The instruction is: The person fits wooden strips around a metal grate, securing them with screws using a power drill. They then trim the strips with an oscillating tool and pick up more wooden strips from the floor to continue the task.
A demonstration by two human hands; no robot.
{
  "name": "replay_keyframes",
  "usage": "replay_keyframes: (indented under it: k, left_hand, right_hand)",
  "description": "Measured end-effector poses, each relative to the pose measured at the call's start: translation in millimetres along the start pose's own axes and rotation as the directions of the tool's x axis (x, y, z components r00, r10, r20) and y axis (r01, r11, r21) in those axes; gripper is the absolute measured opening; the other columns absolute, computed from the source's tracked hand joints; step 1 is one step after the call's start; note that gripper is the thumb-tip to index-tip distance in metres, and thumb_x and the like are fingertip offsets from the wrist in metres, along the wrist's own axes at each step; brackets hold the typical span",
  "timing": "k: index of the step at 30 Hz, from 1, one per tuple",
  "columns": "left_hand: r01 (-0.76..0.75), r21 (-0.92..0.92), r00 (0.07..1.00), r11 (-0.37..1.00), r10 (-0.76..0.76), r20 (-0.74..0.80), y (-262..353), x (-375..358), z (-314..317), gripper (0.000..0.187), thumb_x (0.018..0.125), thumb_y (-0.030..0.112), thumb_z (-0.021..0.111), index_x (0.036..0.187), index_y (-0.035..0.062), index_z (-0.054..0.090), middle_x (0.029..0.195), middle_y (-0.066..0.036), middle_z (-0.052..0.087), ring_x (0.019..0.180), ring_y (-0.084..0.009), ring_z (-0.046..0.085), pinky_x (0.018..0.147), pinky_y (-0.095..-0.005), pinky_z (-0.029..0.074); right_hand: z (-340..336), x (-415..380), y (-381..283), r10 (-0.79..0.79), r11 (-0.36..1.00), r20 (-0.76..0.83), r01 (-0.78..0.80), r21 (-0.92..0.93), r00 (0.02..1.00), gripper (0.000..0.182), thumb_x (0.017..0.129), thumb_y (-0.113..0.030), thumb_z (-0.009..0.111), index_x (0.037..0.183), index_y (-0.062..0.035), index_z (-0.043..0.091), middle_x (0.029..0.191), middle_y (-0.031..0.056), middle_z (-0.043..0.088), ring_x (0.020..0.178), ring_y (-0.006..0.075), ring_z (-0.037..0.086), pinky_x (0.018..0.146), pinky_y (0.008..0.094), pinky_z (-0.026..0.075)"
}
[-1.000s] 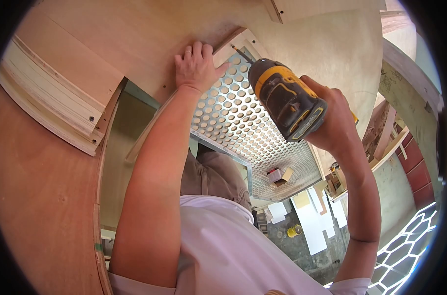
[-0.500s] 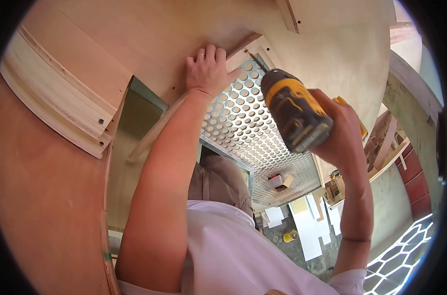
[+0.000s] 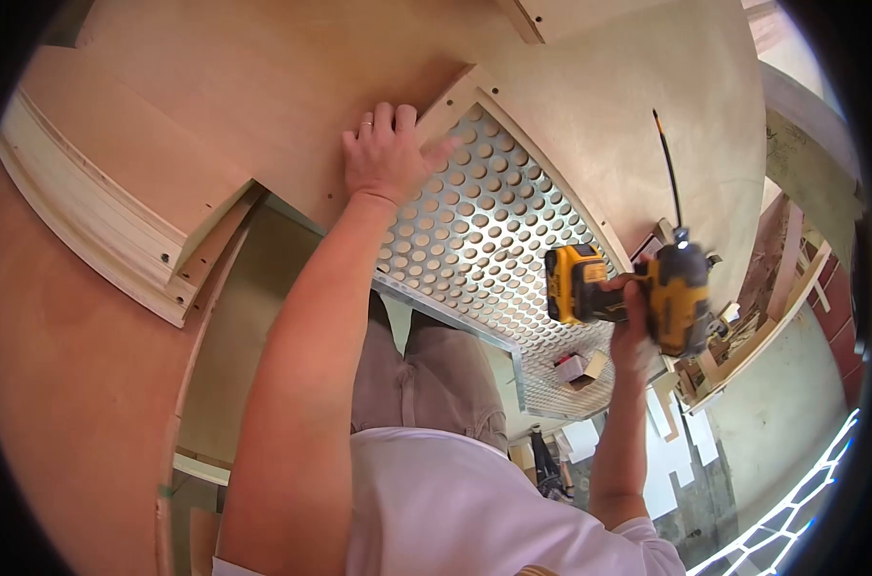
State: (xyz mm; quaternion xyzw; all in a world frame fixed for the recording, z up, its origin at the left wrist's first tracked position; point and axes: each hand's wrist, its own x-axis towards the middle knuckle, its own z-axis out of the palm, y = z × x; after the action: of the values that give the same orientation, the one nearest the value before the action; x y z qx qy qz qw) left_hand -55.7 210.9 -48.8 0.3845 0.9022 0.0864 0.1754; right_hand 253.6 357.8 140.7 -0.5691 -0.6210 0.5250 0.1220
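Observation:
My left hand (image 3: 386, 158) rests against the curved plywood panel (image 3: 263, 77), fingers stretched out and thumb apart, beside a wooden strip (image 3: 443, 113) with dark screw holes. In my right hand (image 3: 630, 331) is a yellow and black cordless drill (image 3: 680, 293), gripped by its handle, its battery toward the left. A long thin driver bit points up from its chuck, away from the strip. Below both hands lies a perforated metal platform (image 3: 397, 284) with rows of round holes.
A small open box (image 3: 586, 371) sits on the platform's lower part. Curved layered wooden trim (image 3: 90, 206) runs along the left. A wooden shelf (image 3: 757, 360) with loose bits is at right. White sheets (image 3: 666, 451) lie on the floor below.
My right hand has swung the drill right and down, away from the strip's corner, and turned it so the bit points up. My left hand stays on the panel.

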Motion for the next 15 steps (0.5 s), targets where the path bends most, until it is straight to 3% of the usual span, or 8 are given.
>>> replay_keyframes:
  k: [1, 4, 5, 8, 9, 11, 14, 15]
  left_hand:
    - [0.000, 0.005, 1.000, 1.000, 0.000, 0.007, 0, 1, 1, 0.069, 0.082, 0.077, 0.063, 0.110, 0.0140, 0.061, 0.105, -0.006, 0.061, 0.095, -0.0266, 0.061, 0.078, -0.0448, 0.043]
    - [-0.016, 0.009, 1.000, 1.000, 0.017, -0.010, 0, -1, 4, 0.067, 0.084, 0.075, 0.061, 0.114, 0.0148, 0.060, 0.106, -0.007, 0.062, 0.096, -0.0280, 0.062, 0.078, -0.0459, 0.044]
    - [-0.030, 0.010, 0.999, 0.999, 0.031, -0.024, 0, -1, 3, 0.067, 0.085, 0.075, 0.060, 0.115, 0.0150, 0.060, 0.107, -0.007, 0.062, 0.097, -0.0285, 0.063, 0.078, -0.0463, 0.045]
    - [-0.100, -0.034, 0.992, 0.994, 0.097, -0.075, 1, -1, 0, 0.051, 0.094, 0.059, 0.060, 0.121, 0.0155, 0.059, 0.107, -0.010, 0.063, 0.100, -0.0338, 0.063, 0.078, -0.0496, 0.048]
    - [-0.118, -0.061, 0.989, 0.991, 0.112, -0.096, 1, -1, 2, 0.047, 0.096, 0.055, 0.060, 0.123, 0.0156, 0.059, 0.107, -0.010, 0.063, 0.100, -0.0350, 0.063, 0.079, -0.0503, 0.049]
    - [-0.158, -0.104, 0.985, 0.982, 0.149, -0.090, -3, -3, 2, 0.044, 0.098, 0.046, 0.060, 0.130, 0.0156, 0.057, 0.111, -0.013, 0.063, 0.103, -0.0371, 0.062, 0.083, -0.0508, 0.050]
    - [-0.230, -0.280, 0.973, 0.932, 0.212, -0.094, -2, 4, -12, 0.047, 0.098, 0.037, 0.060, 0.139, 0.0135, 0.054, 0.119, -0.016, 0.062, 0.108, -0.0387, 0.061, 0.090, -0.0496, 0.050]
    - [-0.245, -0.362, 0.970, 0.900, 0.226, -0.094, 1, 4, -15, 0.049, 0.098, 0.034, 0.060, 0.141, 0.0125, 0.053, 0.121, -0.017, 0.062, 0.110, -0.0389, 0.060, 0.093, -0.0489, 0.050]
  right_hand:
    - [8, -16, 12, 0.029, 0.998, 0.002, -0.029, 0.047, 1.000, 0.055, 0.101, -0.021, 0.064, 0.146, 0.0023, 0.043, 0.106, 0.0079, 0.068, 0.098, 0.0179, 0.066, 0.098, 0.0345, 0.049]
    - [27, -54, 50, -0.176, 0.964, -0.008, 0.171, -0.201, 0.984, 0.060, 0.106, -0.033, 0.057, 0.153, -0.0022, 0.034, 0.121, 0.0090, 0.066, 0.112, 0.0177, 0.063, 0.104, 0.0361, 0.047]
    - [39, -65, 55, -0.164, 0.982, -0.044, 0.159, -0.099, 0.985, 0.057, 0.106, -0.032, 0.057, 0.151, -0.0030, 0.038, 0.124, 0.0088, 0.067, 0.120, 0.0204, 0.060, 0.112, 0.0397, 0.040]
    - [44, -84, 94, -0.335, 0.787, 0.063, 0.316, -0.530, 0.940, 0.038, 0.104, -0.027, 0.060, 0.134, -0.0047, 0.056, 0.127, 0.0071, 0.068, 0.127, 0.0251, 0.055, 0.119, 0.0420, 0.025]
    - [43, -87, 91, -0.280, 0.773, 0.093, 0.282, -0.569, 0.956, 0.030, 0.104, -0.025, 0.061, 0.126, -0.0051, 0.061, 0.124, 0.0070, 0.068, 0.126, 0.0259, 0.056, 0.116, 0.0405, 0.031]
    - [46, -93, 112, -0.300, 0.803, 0.062, 0.287, -0.522, 0.952, 0.025, 0.097, -0.021, 0.068, 0.119, -0.0099, 0.068, 0.111, 0.0090, 0.072, 0.105, 0.0269, 0.065, 0.090, 0.0387, 0.048]
    - [45, -101, 142, -0.287, 0.900, 0.003, 0.271, -0.342, 0.958, 0.024, 0.093, -0.016, 0.070, 0.116, -0.0090, 0.067, 0.104, 0.0092, 0.072, 0.087, 0.0262, 0.068, 0.078, 0.0363, 0.052]
    - [41, -101, 141, -0.310, 0.833, 0.051, 0.298, -0.466, 0.949, 0.022, 0.094, -0.013, 0.069, 0.115, -0.0084, 0.067, 0.104, 0.0098, 0.071, 0.089, 0.0242, 0.068, 0.080, 0.0342, 0.052]
